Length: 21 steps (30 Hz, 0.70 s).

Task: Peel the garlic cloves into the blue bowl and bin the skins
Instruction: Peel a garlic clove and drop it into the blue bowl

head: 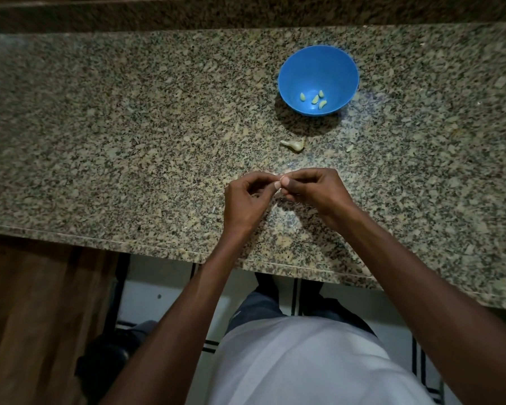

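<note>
Head view, looking down on a speckled granite counter, polished, w/ a straight near edge. Both hands meet just above the counter near that edge, centre of the scene. Left hand and right hand are each pinched narrow on one small garlic clove; only a pale sliver shows between the fingertips, so can't tell how much skin is left on it. Held up close like that prob. so the nails can pick at the thin papery skin.

Blue bowl sits farther back, slightly right; smooth plastic, round, deep. Four peeled cloves lie at its bottom, pale yellow-green, teardrop-shaped. Bowl is within easy reach of the hands, which suits dropping each clove in.

Between bowl and hands lies a pale stalk piece, bulb remnant w/ a pointed tail, and to its right a small scrap, skin or clove, can't tell. No bin in view. Judging by this: peeling midway, skins not binned yet.
</note>
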Motion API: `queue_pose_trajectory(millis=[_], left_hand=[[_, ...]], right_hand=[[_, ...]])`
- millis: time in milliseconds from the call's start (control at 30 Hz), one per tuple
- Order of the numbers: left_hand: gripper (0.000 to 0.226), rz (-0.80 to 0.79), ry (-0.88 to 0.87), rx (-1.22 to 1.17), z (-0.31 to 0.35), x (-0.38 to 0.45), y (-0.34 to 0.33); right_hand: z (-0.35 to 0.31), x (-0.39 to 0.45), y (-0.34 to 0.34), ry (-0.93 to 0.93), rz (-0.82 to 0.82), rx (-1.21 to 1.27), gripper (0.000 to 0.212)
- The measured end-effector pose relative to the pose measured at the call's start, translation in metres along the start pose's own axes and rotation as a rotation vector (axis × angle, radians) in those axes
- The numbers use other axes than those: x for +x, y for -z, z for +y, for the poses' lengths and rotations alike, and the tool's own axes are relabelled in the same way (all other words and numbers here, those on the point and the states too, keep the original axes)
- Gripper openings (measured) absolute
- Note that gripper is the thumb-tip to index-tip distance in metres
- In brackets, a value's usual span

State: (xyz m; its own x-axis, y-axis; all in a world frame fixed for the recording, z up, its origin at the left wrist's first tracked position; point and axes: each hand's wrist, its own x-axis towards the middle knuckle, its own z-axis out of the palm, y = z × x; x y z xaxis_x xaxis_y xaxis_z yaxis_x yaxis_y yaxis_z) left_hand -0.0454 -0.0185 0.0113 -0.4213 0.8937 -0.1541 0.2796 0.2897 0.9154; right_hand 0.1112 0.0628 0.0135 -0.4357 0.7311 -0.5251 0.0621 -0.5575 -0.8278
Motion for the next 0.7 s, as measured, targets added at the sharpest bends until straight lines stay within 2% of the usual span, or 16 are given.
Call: queue_pose_trajectory(millis=[133, 267, 433, 700], left_hand=[[0.02, -0.04, 0.029, 0.006, 0.002, 0.001, -0.001], [0.022, -0.001, 0.108, -0.084, 0.005, 0.001, -0.004], [0.023, -0.044, 0.196, -0.166, 0.005, 0.002, -0.005], [0.02, -0.094, 0.293, -0.294, 0.008, 0.0, -0.011]], right_hand=[[0.0, 0.0, 0.004, 0.055, -0.005, -0.041, 0.02], [0.0, -0.003, 0.004, 0.115, -0.031, -0.044, 0.021], [0.006, -0.004, 0.004, 0.135, -0.016, -0.03, 0.026], [0.007, -0.001, 0.003, 0.12, -0.016, -0.035, 0.018]])
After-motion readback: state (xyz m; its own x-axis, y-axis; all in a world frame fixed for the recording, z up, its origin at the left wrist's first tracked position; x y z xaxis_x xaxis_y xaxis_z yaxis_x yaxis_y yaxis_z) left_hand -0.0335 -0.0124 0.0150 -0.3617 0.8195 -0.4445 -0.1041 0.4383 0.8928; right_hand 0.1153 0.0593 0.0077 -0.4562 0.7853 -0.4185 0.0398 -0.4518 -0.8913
